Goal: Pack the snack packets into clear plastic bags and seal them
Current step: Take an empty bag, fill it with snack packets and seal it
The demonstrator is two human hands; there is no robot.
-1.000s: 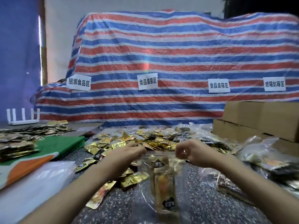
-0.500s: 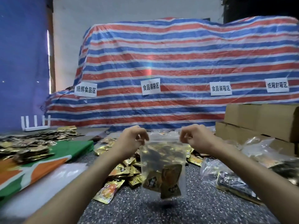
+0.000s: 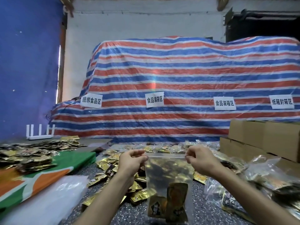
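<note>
While both hands — left hand (image 3: 132, 161), right hand (image 3: 200, 157) — pinch the zip-lock bag (image 3: 168, 181) top, two snack packets (image 3: 176, 202) sit inside; sealing seems underway, loose packets (image 3: 105, 164) remain

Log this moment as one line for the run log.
left hand: pinching bag's top corner | right hand: pinching other corner | clear zip bag: held upright above table, snack packets at bottom | step: sealing

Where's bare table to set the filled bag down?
Bare speckled table shows right of the clear bag, before the packed bags, and below the left forearm. Left of the bag, loose packets crowd it; the green-orange sheet covers the far left.
</note>
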